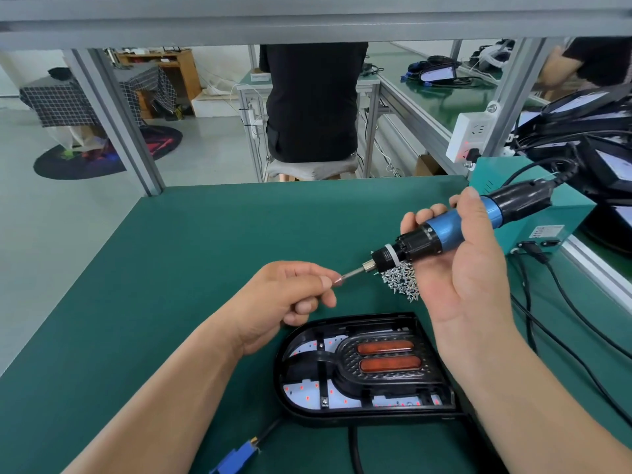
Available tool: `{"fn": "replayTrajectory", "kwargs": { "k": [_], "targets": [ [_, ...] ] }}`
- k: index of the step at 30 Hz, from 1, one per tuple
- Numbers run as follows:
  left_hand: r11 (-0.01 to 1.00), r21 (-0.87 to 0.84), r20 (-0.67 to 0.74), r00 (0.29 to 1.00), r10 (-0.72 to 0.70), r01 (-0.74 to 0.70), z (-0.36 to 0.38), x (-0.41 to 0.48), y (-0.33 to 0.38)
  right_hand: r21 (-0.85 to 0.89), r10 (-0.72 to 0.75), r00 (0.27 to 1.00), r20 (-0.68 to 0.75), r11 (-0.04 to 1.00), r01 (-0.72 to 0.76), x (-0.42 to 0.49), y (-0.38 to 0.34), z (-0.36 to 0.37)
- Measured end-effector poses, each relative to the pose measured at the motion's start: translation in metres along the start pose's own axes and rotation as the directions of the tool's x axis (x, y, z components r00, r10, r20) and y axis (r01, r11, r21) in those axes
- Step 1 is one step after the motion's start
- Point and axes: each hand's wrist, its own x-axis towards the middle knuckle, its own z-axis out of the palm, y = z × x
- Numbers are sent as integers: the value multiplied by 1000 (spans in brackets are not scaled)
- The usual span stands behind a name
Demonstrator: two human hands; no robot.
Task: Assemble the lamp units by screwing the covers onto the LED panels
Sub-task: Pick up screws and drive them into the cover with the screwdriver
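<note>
Left hand point(290, 302) pinches screw point(338, 280) — right hand point(468, 271) grips screwdriver point(444, 230).

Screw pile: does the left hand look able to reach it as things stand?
Probably yes: the screw pile lies on the mat close to the left hand, nothing between. Only the screwdriver, held by the right hand, hangs over it.

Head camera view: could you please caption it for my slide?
Right hand holds the electric screwdriver; left hand pinches its bit tip, near the lamp unit.
</note>
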Motion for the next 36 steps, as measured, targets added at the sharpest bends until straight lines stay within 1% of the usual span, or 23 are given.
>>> {"fn": "replayTrajectory", "kwargs": {
  "k": [4, 6, 8, 10, 13, 17, 24, 29, 36],
  "targets": [
    [997, 75, -1, 1000, 4, -4, 2, -2, 1, 67, -9, 1000, -3, 998, 9, 3, -13, 4],
    [983, 186, -45, 999, 13, -4, 2, -3, 2, 65, -22, 1000, -1, 998, 22, 2, -21, 2],
    [923, 386, -68, 997, 38, -9, 4, -5, 3, 31, -41, 999, 21, 999, 40, -1, -33, -4],
    [842, 539, -32, 998, 47, -22, 7, -7, 4, -13, -52, 997, 50, 999, 53, -5, -46, -12],
    [777, 629, 13, 1000, 27, -29, 13, -9, 6, -62, -59, 993, 98, 996, 66, -11, -62, -22],
    [739, 672, 31, 999, 42, -51, 16, -8, 6, -134, -35, 979, 203, 989, 63, -21, -73, -28],
    [737, 665, 49, 992, 118, -120, 18, -6, 4, -223, 69, 929, 364, 975, 15, -34, -71, -25],
    [738, 661, 55, 990, 132, -135, 17, -7, 2, -269, 100, 900, 425, 963, 20, -38, -66, -24],
    [738, 660, 57, 989, 139, -141, 18, -6, 1, -294, 123, 882, 455, 956, 18, -40, -63, -24]
  ]
}}
